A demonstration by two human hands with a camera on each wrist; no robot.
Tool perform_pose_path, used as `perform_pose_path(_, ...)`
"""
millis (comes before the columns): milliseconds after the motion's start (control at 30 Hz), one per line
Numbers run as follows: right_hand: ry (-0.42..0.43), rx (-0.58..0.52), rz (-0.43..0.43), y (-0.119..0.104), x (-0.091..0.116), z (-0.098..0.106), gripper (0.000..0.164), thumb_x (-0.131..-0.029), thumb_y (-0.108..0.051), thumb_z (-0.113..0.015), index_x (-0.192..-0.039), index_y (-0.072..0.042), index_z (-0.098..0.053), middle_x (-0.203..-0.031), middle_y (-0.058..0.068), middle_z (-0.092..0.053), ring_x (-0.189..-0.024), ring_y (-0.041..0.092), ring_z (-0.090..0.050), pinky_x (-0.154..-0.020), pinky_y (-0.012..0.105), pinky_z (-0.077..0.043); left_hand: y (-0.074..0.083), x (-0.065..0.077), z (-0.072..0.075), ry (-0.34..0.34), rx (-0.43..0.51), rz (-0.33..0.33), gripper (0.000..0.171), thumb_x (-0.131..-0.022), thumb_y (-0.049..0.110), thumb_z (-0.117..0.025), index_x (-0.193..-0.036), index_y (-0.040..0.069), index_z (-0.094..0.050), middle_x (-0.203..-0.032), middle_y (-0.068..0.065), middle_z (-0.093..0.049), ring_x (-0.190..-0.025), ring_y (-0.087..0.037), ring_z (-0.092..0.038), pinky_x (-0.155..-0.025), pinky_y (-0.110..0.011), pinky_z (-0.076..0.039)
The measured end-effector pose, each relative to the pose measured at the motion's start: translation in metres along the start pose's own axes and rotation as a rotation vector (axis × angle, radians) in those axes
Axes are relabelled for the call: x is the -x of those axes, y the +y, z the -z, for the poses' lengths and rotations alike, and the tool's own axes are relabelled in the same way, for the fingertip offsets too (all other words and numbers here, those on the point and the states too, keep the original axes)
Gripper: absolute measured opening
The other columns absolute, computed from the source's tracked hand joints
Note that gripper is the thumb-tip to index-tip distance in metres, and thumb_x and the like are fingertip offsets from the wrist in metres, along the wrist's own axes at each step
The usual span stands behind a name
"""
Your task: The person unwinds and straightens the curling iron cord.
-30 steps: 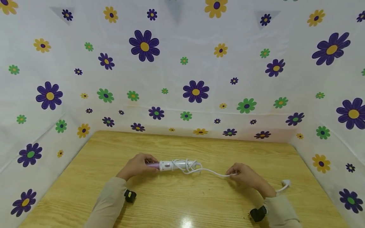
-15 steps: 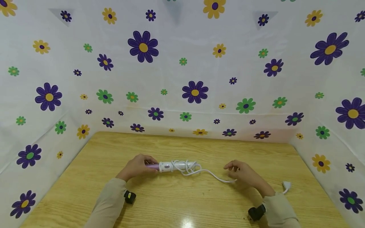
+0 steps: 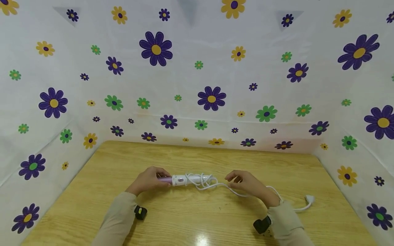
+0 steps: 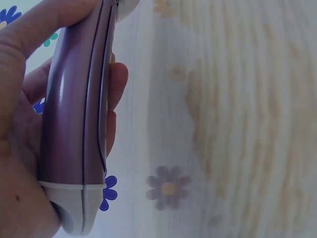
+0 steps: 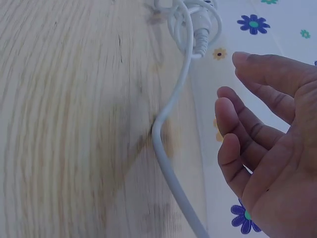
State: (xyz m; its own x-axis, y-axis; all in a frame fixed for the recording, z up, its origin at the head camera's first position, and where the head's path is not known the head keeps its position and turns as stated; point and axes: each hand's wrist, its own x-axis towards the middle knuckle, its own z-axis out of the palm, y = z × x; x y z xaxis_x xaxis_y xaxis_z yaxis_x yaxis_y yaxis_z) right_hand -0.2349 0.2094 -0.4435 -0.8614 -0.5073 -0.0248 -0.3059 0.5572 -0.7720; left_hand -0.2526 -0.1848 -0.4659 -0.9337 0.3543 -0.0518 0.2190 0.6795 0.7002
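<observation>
A purple and white hair straightener [image 3: 179, 180] lies lengthwise over the middle of the table, its white cord [image 3: 235, 193] looped loosely around the white end. My left hand [image 3: 149, 179] grips the purple end; in the left wrist view thumb and fingers wrap the purple body [image 4: 74, 109]. My right hand [image 3: 247, 184] is just right of the wound end, fingers relaxed and holding nothing. In the right wrist view that hand [image 5: 277, 144] is beside the cord [image 5: 173, 178], apart from it. The cord passes behind the right hand and sleeve, partly hidden.
A white plug [image 3: 309, 199] at the cord's end lies at the right of the wooden table [image 3: 191, 218]. Flower-patterned white sheeting [image 3: 184, 78] stands behind the table and along both sides. Each wrist wears a black camera [image 3: 140, 212].
The right hand has let go of the cord and moved left, closer to the wound end. The released cord section has dropped lower. The left hand keeps its grip in place.
</observation>
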Motion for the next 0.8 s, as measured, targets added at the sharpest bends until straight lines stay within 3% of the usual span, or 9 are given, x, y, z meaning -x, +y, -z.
perform_pose_path(300, -0.046, -0.030, -0.044, -0.006, -0.012, -0.019, 0.020, -0.092, -0.018, -0.064, -0.110, -0.008, -0.066, -0.109, 0.010, -0.066, -0.085, 0.016, -0.061, -0.066, 0.027, -0.049, 0.001, -0.002, -0.001, -0.007, -0.007, 0.006, 0.034, -0.074, 0.033, -0.081, -0.103, 0.017, -0.072, -0.096, 0.001, -0.069, -0.083, -0.013, -0.057, -0.074, -0.032, -0.047)
perform_pose_path(800, -0.054, 0.013, 0.009, -0.010, -0.022, -0.033, 0.014, -0.090, -0.008, -0.066, -0.102, -0.002, -0.066, -0.100, 0.012, -0.066, -0.072, 0.009, -0.057, -0.062, 0.021, -0.047, -0.002, 0.000, 0.000, -0.007, 0.006, -0.011, 0.033, -0.074, 0.033, -0.081, -0.102, 0.017, -0.073, -0.096, 0.001, -0.070, -0.083, -0.013, -0.058, -0.074, -0.032, -0.047)
